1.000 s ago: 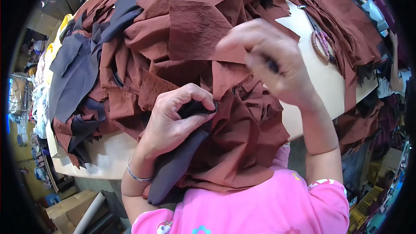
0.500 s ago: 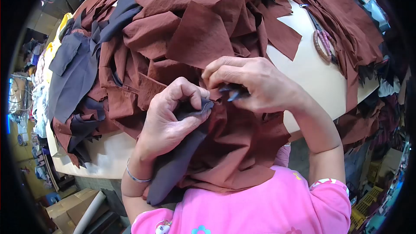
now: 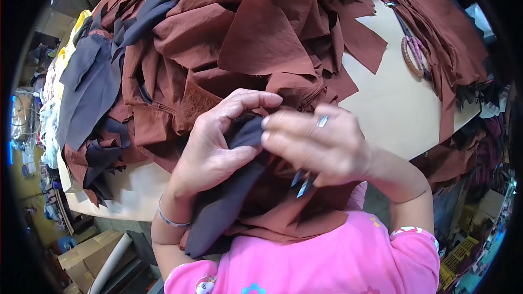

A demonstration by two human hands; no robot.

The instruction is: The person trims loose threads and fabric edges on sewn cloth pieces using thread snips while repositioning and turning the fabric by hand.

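Presently, the left hand (image 3: 210, 147) holds the dark grey cloth (image 3: 234, 201) at its upper end, a fold of it lying in the curve between thumb and forefinger; the two tips stand apart, and the lower fingers are hidden. The right hand (image 3: 327, 147) brings its fingertips to the right edge of that fold; owing to blur, whether they pinch it or merely touch it cannot be told. Its lower fingers are curled round a small metal tool (image 3: 304, 185), points downward (probably thread snips, though the grip is concealed). A ring (image 3: 322, 121) is noted on this hand, and a bangle (image 3: 174, 222) on the left wrist.

As to position, the dark grey cloth lies chiefly below the left hand, its long axis slanting from the fingertips down along the inside of the left forearm. The left hand is the nearer to its length; the right meets only the upper end, from the side.

Beneath, brown cloth (image 3: 321, 207) drapes toward the pink top (image 3: 310, 256). Beyond lies a heap of brown pieces (image 3: 261, 38) on the pale table (image 3: 392, 98), with scissors (image 3: 414, 57) farther right. A cardboard box (image 3: 92, 256) sits low at left.
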